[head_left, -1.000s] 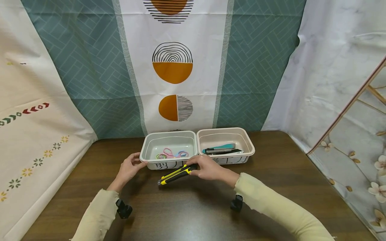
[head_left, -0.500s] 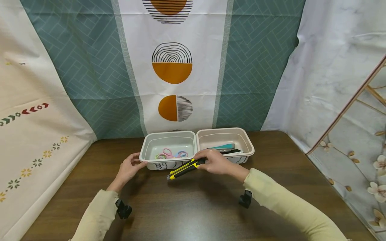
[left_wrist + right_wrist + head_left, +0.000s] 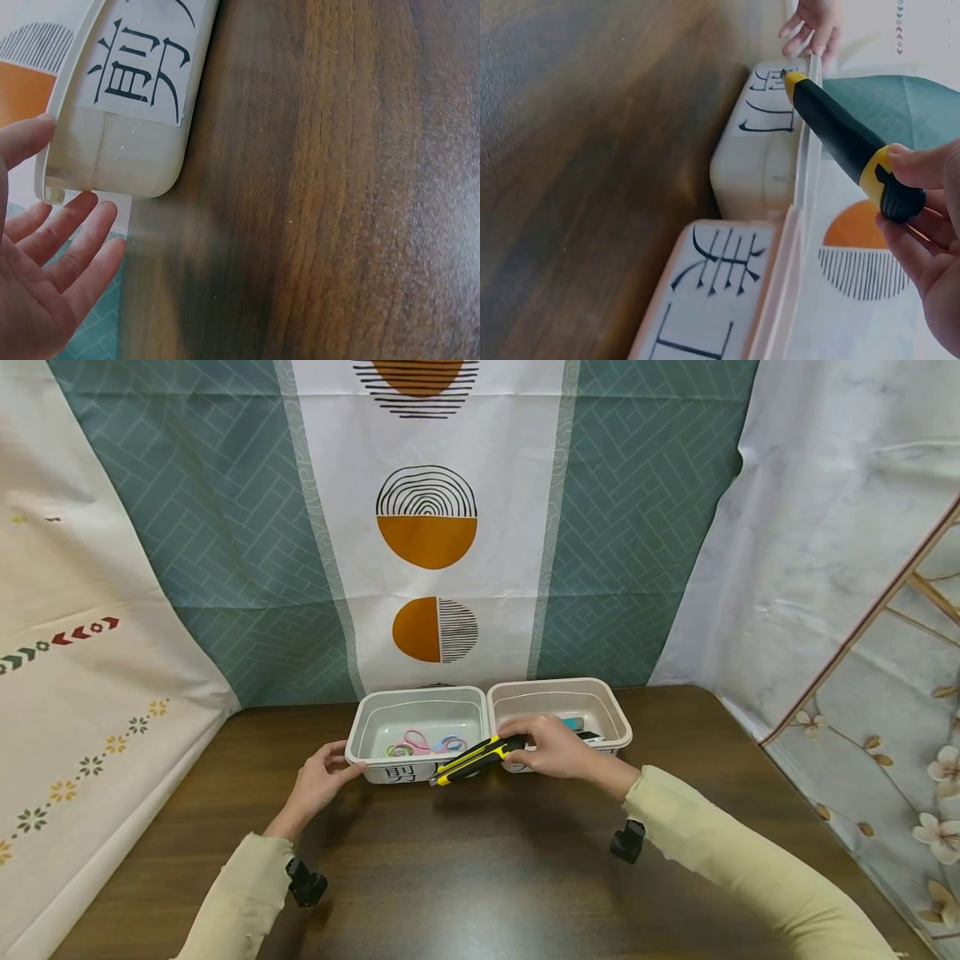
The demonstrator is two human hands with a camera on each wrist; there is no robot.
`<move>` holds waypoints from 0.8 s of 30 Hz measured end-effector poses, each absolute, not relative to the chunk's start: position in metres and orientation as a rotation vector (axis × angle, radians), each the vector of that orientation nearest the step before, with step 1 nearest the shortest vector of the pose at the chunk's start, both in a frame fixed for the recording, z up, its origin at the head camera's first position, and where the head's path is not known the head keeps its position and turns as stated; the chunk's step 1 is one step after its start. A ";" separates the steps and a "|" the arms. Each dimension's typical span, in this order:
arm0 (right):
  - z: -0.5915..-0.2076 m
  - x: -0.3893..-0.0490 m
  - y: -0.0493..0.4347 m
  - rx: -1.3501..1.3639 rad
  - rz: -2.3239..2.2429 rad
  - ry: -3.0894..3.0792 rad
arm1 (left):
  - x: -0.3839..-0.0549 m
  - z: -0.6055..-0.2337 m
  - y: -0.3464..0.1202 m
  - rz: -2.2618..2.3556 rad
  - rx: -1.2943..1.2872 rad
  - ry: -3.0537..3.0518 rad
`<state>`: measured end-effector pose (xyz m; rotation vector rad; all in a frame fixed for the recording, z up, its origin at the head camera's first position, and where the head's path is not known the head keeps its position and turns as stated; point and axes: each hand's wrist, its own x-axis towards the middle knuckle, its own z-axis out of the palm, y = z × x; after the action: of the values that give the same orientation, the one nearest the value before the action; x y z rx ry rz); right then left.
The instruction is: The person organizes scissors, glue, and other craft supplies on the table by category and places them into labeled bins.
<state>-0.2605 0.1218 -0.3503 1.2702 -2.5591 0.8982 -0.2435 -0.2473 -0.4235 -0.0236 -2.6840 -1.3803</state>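
My right hand [image 3: 549, 746] grips a black and yellow utility knife [image 3: 480, 758] by its rear end, also seen in the right wrist view as a utility knife [image 3: 840, 127] pinched between thumb and fingers. The knife hangs tilted in front of where the two bins meet. A grey-white bin [image 3: 420, 697] on the left holds scissors [image 3: 423, 742] with pink and blue handles. My left hand [image 3: 318, 783] rests on that bin's front left corner, thumb on the rim, fingers spread along the end wall. Behind my right hand, a pinkish bin [image 3: 618, 718] contains a teal cutter [image 3: 573, 723], partly hidden.
Both bins stand side by side at the back of the brown wooden table [image 3: 480, 877], with printed character labels on their fronts. A patterned cloth [image 3: 502, 568] hangs right behind them. Black wrist cameras sit at both sleeves.
My right hand has moved right and slightly back, carrying the utility knife from in front of the left bin toward the pinkish bin. The left hand stays on its bin's corner.
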 end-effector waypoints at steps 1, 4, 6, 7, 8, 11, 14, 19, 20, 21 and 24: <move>-0.349 -0.261 0.123 1.269 0.902 -2.556 | -0.243 -0.423 -0.247 -1.378 -0.025 -2.684; -0.345 -0.263 0.128 1.253 0.908 -2.542 | -0.243 -0.423 -0.247 -1.370 -0.024 -2.686; -0.343 -0.265 0.131 1.241 0.913 -2.534 | -0.243 -0.422 -0.246 -1.366 -0.022 -2.687; -0.342 -0.266 0.132 1.233 0.916 -2.534 | -0.243 -0.422 -0.246 -1.364 -0.021 -2.689; -0.341 -0.267 0.134 1.225 0.918 -2.533 | -0.243 -0.421 -0.246 -1.365 -0.020 -2.689; -0.338 -0.268 0.138 1.202 0.946 -2.548 | -0.243 -0.422 -0.246 -1.373 -0.021 -2.689; -0.336 -0.268 0.142 1.191 0.975 -2.556 | -0.243 -0.422 -0.246 -1.378 -0.020 -2.686; -0.333 -0.268 0.149 1.180 0.958 -2.530 | -0.243 -0.423 -0.247 -1.386 -0.015 -2.683; -0.332 -0.268 0.151 1.174 0.943 -2.521 | -0.244 -0.423 -0.247 -1.388 -0.015 -2.683; -0.330 -0.269 0.153 1.166 0.937 -2.512 | -0.244 -0.423 -0.247 -1.390 -0.016 -2.683; -0.326 -0.271 0.158 1.147 0.927 -2.485 | -0.244 -0.423 -0.247 -1.391 -0.022 -2.686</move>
<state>-0.2706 0.1580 -0.3260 1.1470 -2.4846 0.9269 -0.2436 -0.2471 -0.4227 -0.0220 -2.6858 -1.3915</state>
